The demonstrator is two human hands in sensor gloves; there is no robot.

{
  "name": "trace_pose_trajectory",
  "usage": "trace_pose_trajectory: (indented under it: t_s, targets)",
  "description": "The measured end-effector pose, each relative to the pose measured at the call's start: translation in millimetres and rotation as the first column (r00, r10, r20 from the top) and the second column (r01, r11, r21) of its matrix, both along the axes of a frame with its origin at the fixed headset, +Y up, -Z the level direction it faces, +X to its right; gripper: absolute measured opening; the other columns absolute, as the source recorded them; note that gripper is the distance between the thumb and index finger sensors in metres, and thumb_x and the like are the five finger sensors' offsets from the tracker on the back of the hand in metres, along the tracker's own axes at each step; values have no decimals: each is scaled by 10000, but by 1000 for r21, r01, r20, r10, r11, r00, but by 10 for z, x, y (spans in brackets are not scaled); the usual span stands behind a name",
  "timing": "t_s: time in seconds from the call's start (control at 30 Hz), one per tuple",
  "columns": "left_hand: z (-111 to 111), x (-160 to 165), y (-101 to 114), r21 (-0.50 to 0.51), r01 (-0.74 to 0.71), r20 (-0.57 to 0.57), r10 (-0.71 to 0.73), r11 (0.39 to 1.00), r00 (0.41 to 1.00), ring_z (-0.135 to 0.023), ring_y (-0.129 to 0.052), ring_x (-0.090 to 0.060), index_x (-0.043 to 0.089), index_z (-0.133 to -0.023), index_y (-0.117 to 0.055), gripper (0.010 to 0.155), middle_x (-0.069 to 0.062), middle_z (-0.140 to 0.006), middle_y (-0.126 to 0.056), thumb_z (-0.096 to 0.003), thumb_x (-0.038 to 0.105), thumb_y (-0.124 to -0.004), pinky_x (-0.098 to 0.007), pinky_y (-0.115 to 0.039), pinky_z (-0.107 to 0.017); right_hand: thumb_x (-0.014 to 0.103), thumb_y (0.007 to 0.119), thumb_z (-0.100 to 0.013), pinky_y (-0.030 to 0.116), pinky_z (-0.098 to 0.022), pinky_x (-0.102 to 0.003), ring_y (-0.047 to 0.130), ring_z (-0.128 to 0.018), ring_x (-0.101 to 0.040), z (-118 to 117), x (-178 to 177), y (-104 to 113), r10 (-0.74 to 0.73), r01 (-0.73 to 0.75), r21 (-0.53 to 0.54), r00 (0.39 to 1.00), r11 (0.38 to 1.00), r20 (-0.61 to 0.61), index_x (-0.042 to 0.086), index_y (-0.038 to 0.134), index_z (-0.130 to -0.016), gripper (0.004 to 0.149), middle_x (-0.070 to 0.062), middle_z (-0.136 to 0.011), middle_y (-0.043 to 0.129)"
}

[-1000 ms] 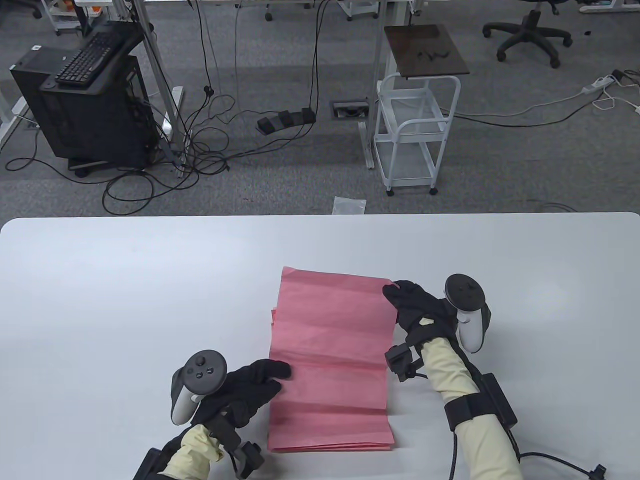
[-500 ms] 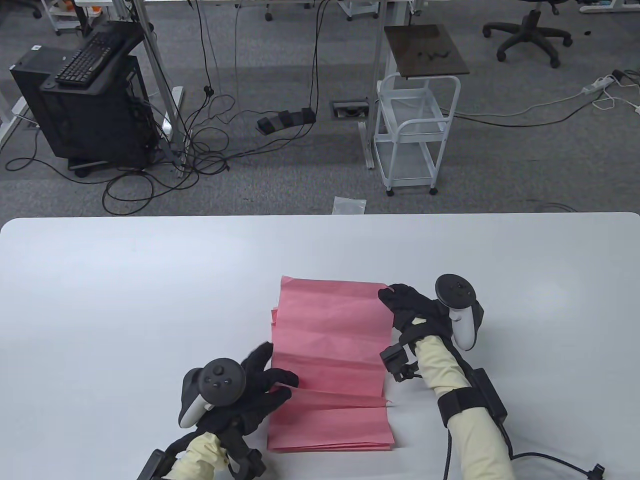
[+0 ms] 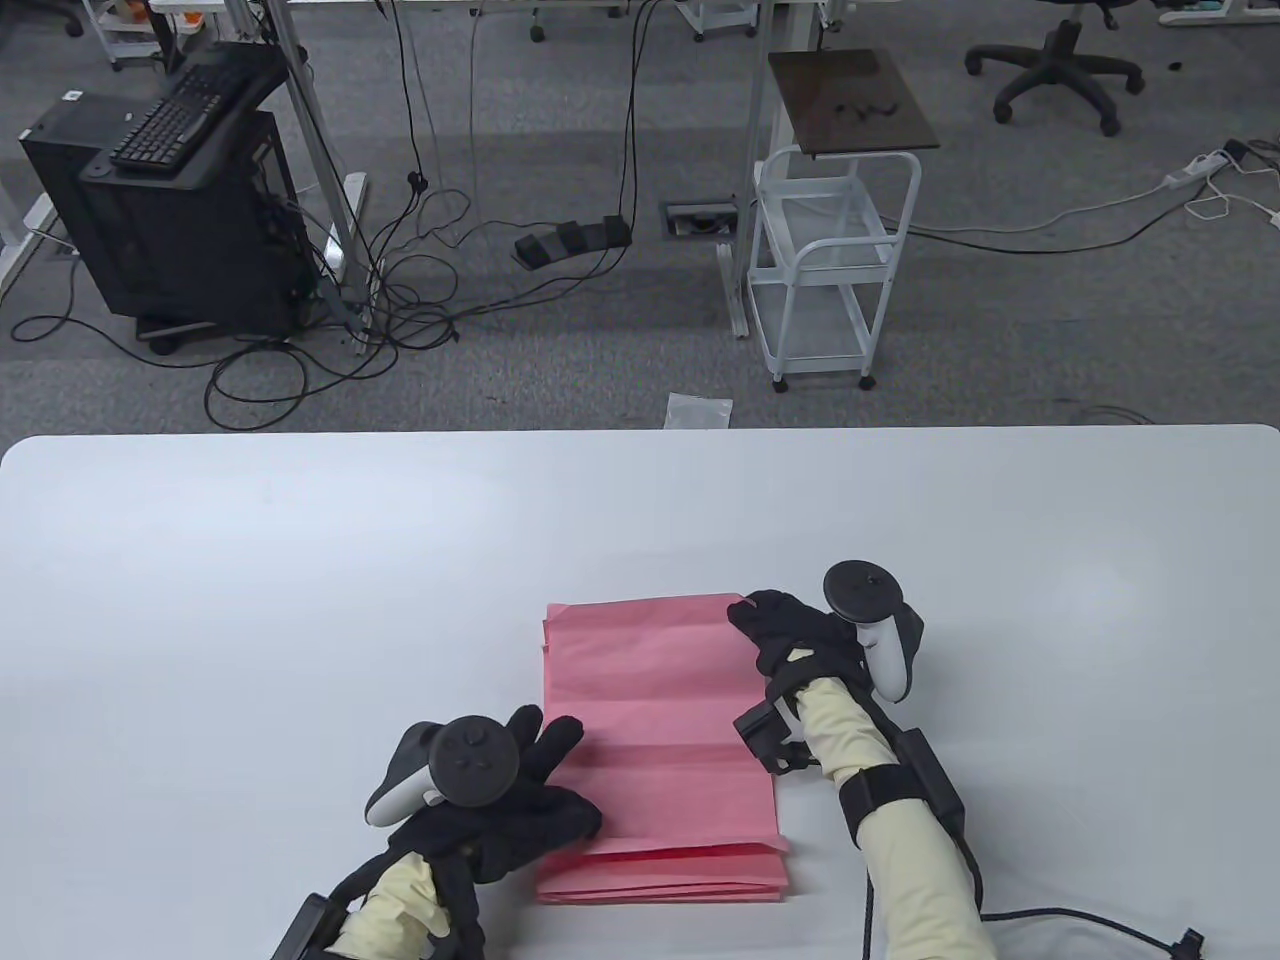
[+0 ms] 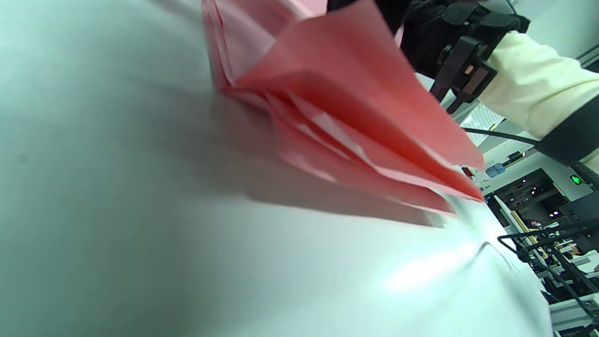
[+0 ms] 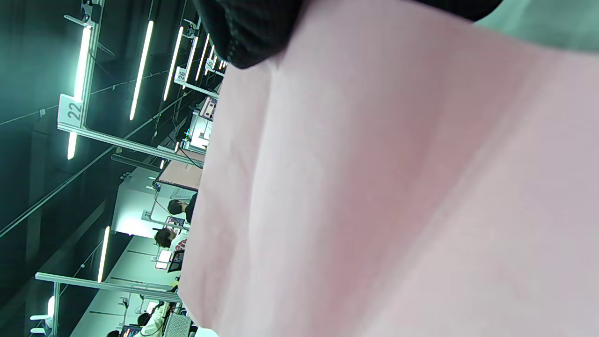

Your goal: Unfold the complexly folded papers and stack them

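We see the right hand (image 3: 795, 635) pinching the top pink sheet's (image 3: 660, 740) far right corner; the left hand (image 3: 520, 800), fingers (image 3: 555, 745) spread open, presses the stack's (image 3: 660, 880) left edge on the desk (image 3: 250, 600).

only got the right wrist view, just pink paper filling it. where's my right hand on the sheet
Observer: The right hand holds the top pink sheet at its far right corner.
Operator: and the left
Observer: The left hand is at the sheet's left edge, near the front, fingers spread.
Operator: anything under it
Observer: Yes, a stack of pink sheets; the top sheet's near edge is lifted off it.
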State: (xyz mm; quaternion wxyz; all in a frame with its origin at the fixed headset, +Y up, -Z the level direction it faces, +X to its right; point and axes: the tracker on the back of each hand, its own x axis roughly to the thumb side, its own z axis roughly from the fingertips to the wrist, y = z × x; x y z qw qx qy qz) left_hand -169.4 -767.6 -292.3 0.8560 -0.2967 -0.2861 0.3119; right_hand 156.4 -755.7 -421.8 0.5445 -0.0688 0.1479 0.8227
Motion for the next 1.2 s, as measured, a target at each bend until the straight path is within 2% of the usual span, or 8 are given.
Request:
trace_pose_trajectory:
  t_s: [0.2,0.37,0.5,0.6,0.73,0.87,0.97,1.2]
  targets:
    - [27,139,-79,65,193,25,-195,979,980,-1023,123,-367,289,-988,-699,418,-8,-1203,-77,-590,403,-644,-583,70,-663,324,734,-499,511,-701,-591,919,-477,-320,-3,-22,-53,-3,2,-10,1000,1000,-22,88,825,-805,397,-76,-650,912]
    - [40,210,-228,17,329,52,-329,944,943,-999,160,-393,348,-1117,-135,766,-26,-1126,133,-580,497,-660,-602,82,-643,339,712,-513,447,-723,-578,828,-699,-391,16,-24,-99,7,-7,-17,1000,1000,1,140,763,-918,454,-129,-868,823]
    - [26,172,-381,-22,405,67,-403,914,913,-954,257,-310,371,-1056,11,852,59,-1050,243,-549,595,-637,-559,140,-611,358,695,-523,122,-752,-570,206,-1067,-369,82,-26,-41,24,-23,16,999,1000,-29,258,383,-1096,660,-47,-1176,321]
    - [29,170,-398,-35,412,71,-409,911,910,-950,274,-288,377,-1048,30,885,77,-1042,258,-534,619,-648,-545,155,-608,397,702,-523,-125,-681,-502,-136,-1031,-176,262,-103,106,138,-116,160,981,980,-137,377,161,-1063,764,114,-1143,-23]
    - [42,184,-422,-14,448,84,-445,894,891,-931,303,-288,386,-1023,82,959,76,-1019,296,-481,681,-652,-546,168,-599,463,701,-501,-108,-679,-511,-102,-1045,-149,873,-490,104,570,-381,436,661,816,-488,351,301,-1094,724,109,-1173,54]
    - [53,197,-441,5,479,81,-478,878,875,-921,315,-286,395,-1001,114,997,79,-1002,316,-435,719,-640,-549,171,-598,561,661,-480,-138,-657,-515,-155,-1021,-161,1358,-865,-260,604,-485,425,308,764,-735,349,210,-1103,797,115,-1152,-39]
    - [62,192,-451,5,495,74,-494,869,866,-922,324,-270,411,-989,131,1004,92,-994,330,-413,733,-625,-539,176,-604,594,628,-465,-129,-652,-513,-163,-1000,-160,1396,-890,-453,592,-551,388,257,739,-764,394,98,-1054,817,122,-1121,-83]
    - [56,189,-452,0,493,64,-492,870,869,-929,314,-258,423,-990,112,998,103,-998,317,-407,725,-640,-536,171,-606,570,648,-474,-136,-677,-480,-126,-1008,9,1360,-28,-436,546,-628,207,411,750,-730,549,164,-1018,728,297,-1100,-25]
